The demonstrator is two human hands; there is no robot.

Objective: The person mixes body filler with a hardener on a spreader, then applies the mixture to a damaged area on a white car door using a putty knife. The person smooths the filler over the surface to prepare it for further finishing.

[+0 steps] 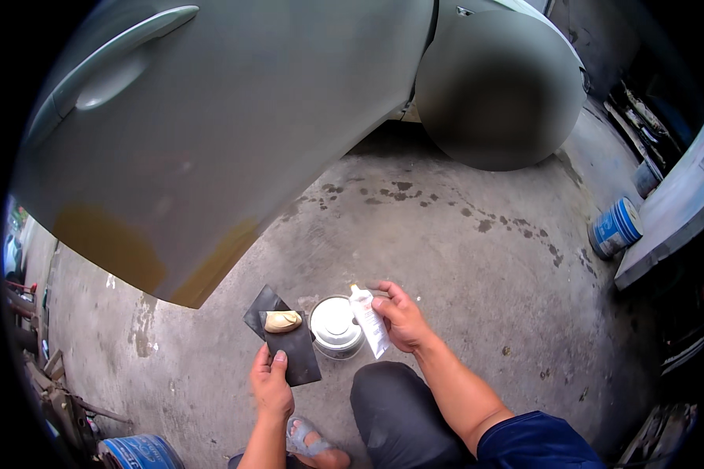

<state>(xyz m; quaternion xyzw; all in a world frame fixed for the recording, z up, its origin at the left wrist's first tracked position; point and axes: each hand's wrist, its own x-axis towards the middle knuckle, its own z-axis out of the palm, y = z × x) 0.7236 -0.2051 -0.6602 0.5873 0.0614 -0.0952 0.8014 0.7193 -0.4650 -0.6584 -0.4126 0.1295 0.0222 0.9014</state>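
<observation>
My left hand (271,384) grips the near end of a dark flat spreader board (293,348) that carries a blob of tan putty (282,320). A second dark sheet (259,310) sticks out beneath it. My right hand (401,316) holds a small white tube (369,320), its tip pointing up and left. Between the hands a round metal can (336,326) with a shiny lid stands on the concrete floor (446,258). A grey car door (211,133) with tan filler patches along its lower edge hangs above.
My dark-trousered knee (395,410) and sandalled foot (309,442) are at the bottom. A blue bucket (614,227) lies at the right by a grey panel (673,211); another blue bucket (141,453) is at bottom left. Scrap clutters the left edge.
</observation>
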